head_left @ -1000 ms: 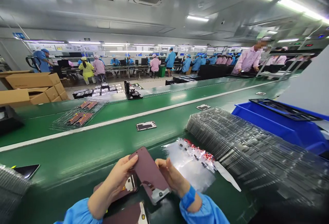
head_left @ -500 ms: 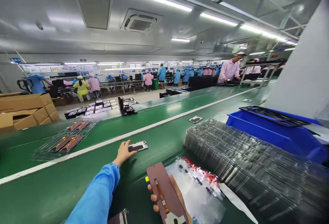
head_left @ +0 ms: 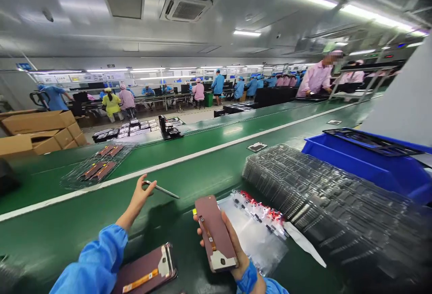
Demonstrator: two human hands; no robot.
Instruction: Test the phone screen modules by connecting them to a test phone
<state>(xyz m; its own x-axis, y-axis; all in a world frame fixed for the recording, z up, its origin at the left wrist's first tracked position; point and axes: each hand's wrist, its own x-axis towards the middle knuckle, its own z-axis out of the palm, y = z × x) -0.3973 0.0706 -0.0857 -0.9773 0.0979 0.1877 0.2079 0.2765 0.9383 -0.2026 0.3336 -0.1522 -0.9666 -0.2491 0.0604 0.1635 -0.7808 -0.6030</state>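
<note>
My left hand (head_left: 139, 197) pinches one end of a thin phone frame (head_left: 166, 190), seen nearly edge-on and tilted above the green conveyor belt (head_left: 84, 222). In my right hand (head_left: 236, 244) lies a phone screen (head_left: 221, 226), its brown back facing up, with an orange flex cable and a yellow tab at its upper left edge. Below my left wrist, more brown-backed phone screens (head_left: 140, 272) lie stacked. Clear plastic film (head_left: 251, 229) with red and black tabs lies just right of my right hand.
Stacked clear plastic trays (head_left: 310, 190) fill the right side, beside a blue bin (head_left: 357, 161). A flat phone frame (head_left: 257, 146) lies farther along the belt. At left, a clear tray (head_left: 101, 161) carries several brown screens. A co-worker in pink (head_left: 315, 78) stands beyond.
My left hand has raised the phone frame off the belt, drawn it leftward and tipped it edge-on. My right hand still holds the screen. The view has shifted, showing more of the stacked screens.
</note>
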